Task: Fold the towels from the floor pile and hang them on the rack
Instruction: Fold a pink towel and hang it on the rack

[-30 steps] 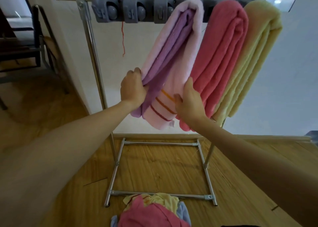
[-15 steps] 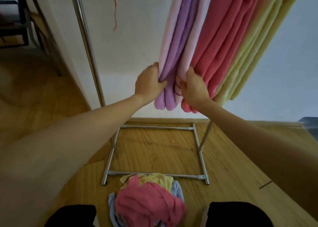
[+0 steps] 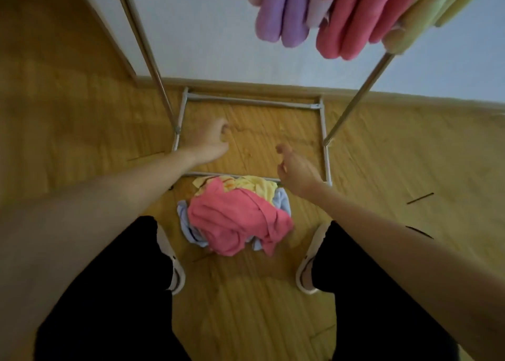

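A heap of crumpled towels [image 3: 235,218], pink on top with yellow and pale blue beneath, lies on the wooden floor between my feet. Folded purple-pink [image 3: 284,13], coral pink [image 3: 352,24] and yellow [image 3: 418,13] towels hang from the rack at the top right. My left hand [image 3: 210,142] hovers above the floor with its fingers curled and holds nothing. My right hand [image 3: 295,169] hangs over the heap's far right edge, fingers loosely bent, empty. Neither hand touches a towel.
The rack's steel uprights [image 3: 142,46] and floor frame [image 3: 254,102] stand against the white wall just beyond the heap. My legs in black trousers and white slippers [image 3: 175,267] flank the heap. Bare wooden floor [image 3: 410,155] spreads left and right.
Both hands have let go of the purple-pink towel on the rack and dropped toward the floor. My view has tilted down onto the heap and my feet.
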Motion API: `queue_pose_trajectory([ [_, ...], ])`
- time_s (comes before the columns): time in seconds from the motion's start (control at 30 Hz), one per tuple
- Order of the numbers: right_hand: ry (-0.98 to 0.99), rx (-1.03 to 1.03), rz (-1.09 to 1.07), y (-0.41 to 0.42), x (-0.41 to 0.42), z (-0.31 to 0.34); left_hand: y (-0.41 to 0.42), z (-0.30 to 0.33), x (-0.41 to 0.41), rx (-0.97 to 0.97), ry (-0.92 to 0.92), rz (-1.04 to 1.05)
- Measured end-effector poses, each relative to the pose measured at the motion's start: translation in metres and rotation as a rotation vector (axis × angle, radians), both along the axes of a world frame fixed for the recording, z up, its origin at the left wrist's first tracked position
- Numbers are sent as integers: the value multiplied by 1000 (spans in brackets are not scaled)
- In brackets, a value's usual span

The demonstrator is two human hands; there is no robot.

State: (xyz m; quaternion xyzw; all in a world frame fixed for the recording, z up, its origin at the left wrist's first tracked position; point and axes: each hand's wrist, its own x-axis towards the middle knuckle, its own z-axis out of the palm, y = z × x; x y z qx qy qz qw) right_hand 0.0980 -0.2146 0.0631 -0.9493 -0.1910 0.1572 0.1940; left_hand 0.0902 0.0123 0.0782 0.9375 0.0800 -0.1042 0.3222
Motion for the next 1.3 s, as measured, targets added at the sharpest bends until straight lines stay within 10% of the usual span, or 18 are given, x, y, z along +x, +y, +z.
queue_pose_trajectory([
  [0.3,442,-211,59,-15,-40,-158,-2,-137,-21,48,230,-73],
  [0.73,412,-338,-103,-15,-59,-251,-73,-269,-1,455,178,-584],
  [1.3,293,7,-148,-40,-36,-173,-33,-170,-56,20,-114,-131],
])
